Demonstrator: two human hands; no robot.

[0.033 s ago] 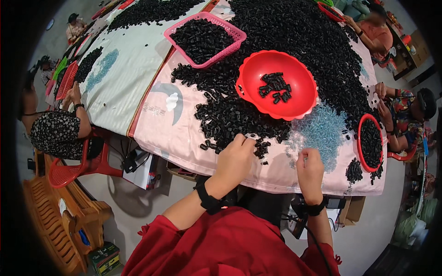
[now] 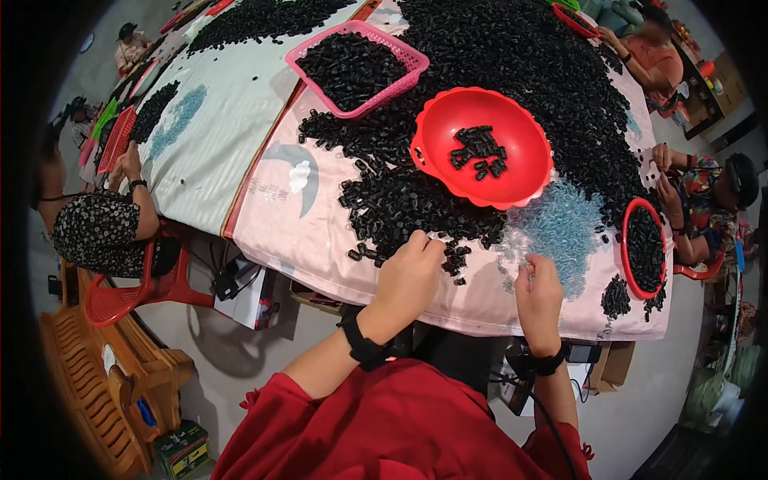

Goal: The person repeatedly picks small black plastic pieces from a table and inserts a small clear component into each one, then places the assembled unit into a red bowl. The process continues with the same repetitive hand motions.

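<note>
Head view: red bowl (image 2: 524, 172) and pink basket (image 2: 400, 56) hold black pieces (image 2: 478, 150).

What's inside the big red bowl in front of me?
The red bowl holds a small cluster of black pieces near its middle; the rest of its inside is bare. The bowl sits on the black heap, so whatever lies beneath it is covered.

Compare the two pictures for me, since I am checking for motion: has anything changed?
Nothing visibly changed. The left hand rests at the edge of the black pieces, the right hand by the pale blue pieces, and the red bowl sits as it was.
</note>
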